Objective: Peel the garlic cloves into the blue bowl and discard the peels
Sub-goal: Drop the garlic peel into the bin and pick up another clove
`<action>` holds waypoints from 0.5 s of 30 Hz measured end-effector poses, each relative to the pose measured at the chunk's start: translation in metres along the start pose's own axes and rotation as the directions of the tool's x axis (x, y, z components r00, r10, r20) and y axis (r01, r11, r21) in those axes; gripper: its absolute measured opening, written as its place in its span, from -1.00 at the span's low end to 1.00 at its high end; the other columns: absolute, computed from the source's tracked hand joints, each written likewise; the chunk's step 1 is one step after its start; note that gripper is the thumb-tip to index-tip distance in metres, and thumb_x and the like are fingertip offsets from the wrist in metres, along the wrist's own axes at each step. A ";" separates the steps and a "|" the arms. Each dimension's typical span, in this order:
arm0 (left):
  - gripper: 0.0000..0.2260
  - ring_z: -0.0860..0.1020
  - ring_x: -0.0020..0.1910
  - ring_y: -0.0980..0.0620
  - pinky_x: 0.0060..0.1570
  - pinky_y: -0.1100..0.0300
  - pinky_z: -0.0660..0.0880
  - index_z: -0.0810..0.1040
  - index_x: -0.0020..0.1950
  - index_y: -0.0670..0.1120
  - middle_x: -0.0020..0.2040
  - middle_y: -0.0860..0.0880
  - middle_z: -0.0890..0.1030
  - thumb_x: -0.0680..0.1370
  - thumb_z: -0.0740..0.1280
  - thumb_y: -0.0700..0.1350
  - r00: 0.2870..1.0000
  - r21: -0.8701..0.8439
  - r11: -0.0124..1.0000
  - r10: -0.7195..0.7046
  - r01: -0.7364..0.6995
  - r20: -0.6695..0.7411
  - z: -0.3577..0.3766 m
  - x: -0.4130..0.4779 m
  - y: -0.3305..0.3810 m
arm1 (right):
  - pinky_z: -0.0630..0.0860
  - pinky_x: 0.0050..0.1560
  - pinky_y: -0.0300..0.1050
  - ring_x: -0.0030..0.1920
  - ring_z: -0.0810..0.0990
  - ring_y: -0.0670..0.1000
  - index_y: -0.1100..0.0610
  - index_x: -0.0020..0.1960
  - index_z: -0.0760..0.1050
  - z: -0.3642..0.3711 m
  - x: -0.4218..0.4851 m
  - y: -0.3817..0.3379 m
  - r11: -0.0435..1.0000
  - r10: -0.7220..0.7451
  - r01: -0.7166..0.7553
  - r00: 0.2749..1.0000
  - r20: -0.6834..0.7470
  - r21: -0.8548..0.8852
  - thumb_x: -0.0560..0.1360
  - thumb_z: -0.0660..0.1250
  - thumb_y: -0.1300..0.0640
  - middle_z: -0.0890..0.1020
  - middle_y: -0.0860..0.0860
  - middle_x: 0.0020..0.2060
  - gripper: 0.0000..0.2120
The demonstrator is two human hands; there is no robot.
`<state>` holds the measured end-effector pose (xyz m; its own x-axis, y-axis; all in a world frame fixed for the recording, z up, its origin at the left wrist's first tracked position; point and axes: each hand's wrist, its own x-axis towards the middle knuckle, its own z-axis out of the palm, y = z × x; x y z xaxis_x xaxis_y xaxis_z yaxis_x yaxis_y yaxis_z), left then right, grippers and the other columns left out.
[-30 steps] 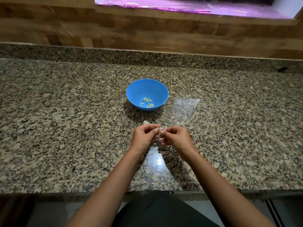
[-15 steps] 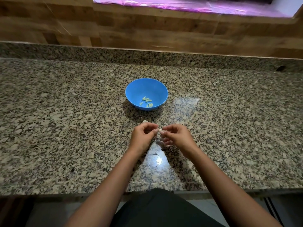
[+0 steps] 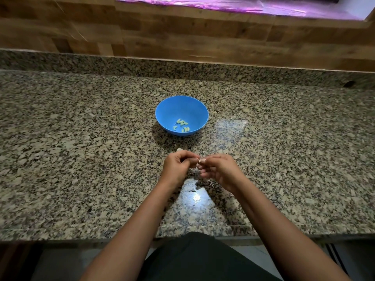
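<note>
Our hands have barely shifted: left hand (image 3: pixel 178 166) and right hand (image 3: pixel 218 169) both pinch the clove (image 3: pixel 201 160), blue bowl (image 3: pixel 194 107) at twelve o'clock.

No text, label, brand, number or sign could be read anywhere: not on the blue bowl (image 3: pixel 181 115), tabletop (image 3: pixel 81 159) or wall.
</note>
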<state>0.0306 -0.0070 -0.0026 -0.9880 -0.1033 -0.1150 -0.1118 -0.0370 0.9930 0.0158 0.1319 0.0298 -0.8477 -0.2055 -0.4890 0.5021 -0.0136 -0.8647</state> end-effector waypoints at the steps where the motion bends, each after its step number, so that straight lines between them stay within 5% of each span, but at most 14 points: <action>1: -0.78 0.62 -0.23 0.13 -0.17 0.32 0.55 0.61 -0.23 -0.13 -0.24 -0.02 0.65 0.47 0.32 -0.42 1.000 -0.033 0.999 -0.009 0.009 0.002 0.000 0.000 0.001 | 0.55 -0.44 -0.24 -0.46 0.53 0.03 0.39 -0.20 0.50 0.001 0.000 0.000 0.997 0.022 -0.022 1.000 -0.008 0.073 0.50 0.20 0.43 0.56 0.19 -0.38 -0.86; 5: -0.82 0.62 -0.32 0.12 -0.27 0.33 0.56 0.58 -0.23 -0.23 -0.31 -0.02 0.66 0.47 0.27 -0.45 0.990 -0.355 0.927 -0.136 0.116 -0.031 -0.008 0.002 -0.003 | 0.55 -0.45 -0.27 -0.46 0.53 0.01 0.40 -0.18 0.49 -0.002 0.000 -0.001 0.967 0.078 -0.073 0.997 -0.014 0.246 0.52 0.19 0.40 0.55 0.19 -0.36 -0.86; 8: -0.86 0.63 -0.30 0.09 -0.25 0.33 0.58 0.57 -0.19 -0.27 -0.28 -0.07 0.67 0.46 0.27 -0.46 0.982 -0.477 0.864 -0.190 0.164 -0.007 -0.014 0.000 -0.007 | 0.59 -0.34 -0.19 -0.42 0.57 0.01 0.34 -0.16 0.52 -0.007 -0.001 0.002 0.991 0.010 -0.014 0.999 -0.033 -0.134 0.50 0.28 0.34 0.60 0.18 -0.30 -0.90; 11: -0.86 0.64 -0.26 0.09 -0.22 0.32 0.59 0.59 -0.18 -0.27 -0.26 -0.06 0.68 0.44 0.30 -0.46 0.983 -0.468 0.869 -0.181 0.158 -0.004 -0.011 -0.002 -0.008 | 0.59 -0.32 -0.15 -0.40 0.61 -0.02 0.24 -0.20 0.53 -0.003 -0.001 0.005 0.839 -0.151 0.079 0.984 -0.091 -0.538 0.45 0.39 0.28 0.63 0.10 -0.33 -0.92; 15: -0.85 0.64 -0.26 0.10 -0.19 0.31 0.59 0.61 -0.16 -0.25 -0.27 -0.05 0.68 0.43 0.32 -0.46 0.986 -0.454 0.879 -0.168 0.146 -0.007 -0.009 -0.002 -0.006 | 0.62 -0.28 -0.09 -0.35 0.61 0.03 0.25 -0.09 0.48 0.001 -0.002 0.003 0.889 -0.149 0.103 0.987 -0.068 -0.446 0.47 0.29 0.43 0.59 0.14 -0.24 -0.89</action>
<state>0.0347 -0.0157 -0.0085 -0.9545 -0.1025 -0.2801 -0.1944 -0.4984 0.8449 0.0194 0.1312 0.0287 -0.9226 -0.1339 -0.3619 0.2829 0.4031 -0.8703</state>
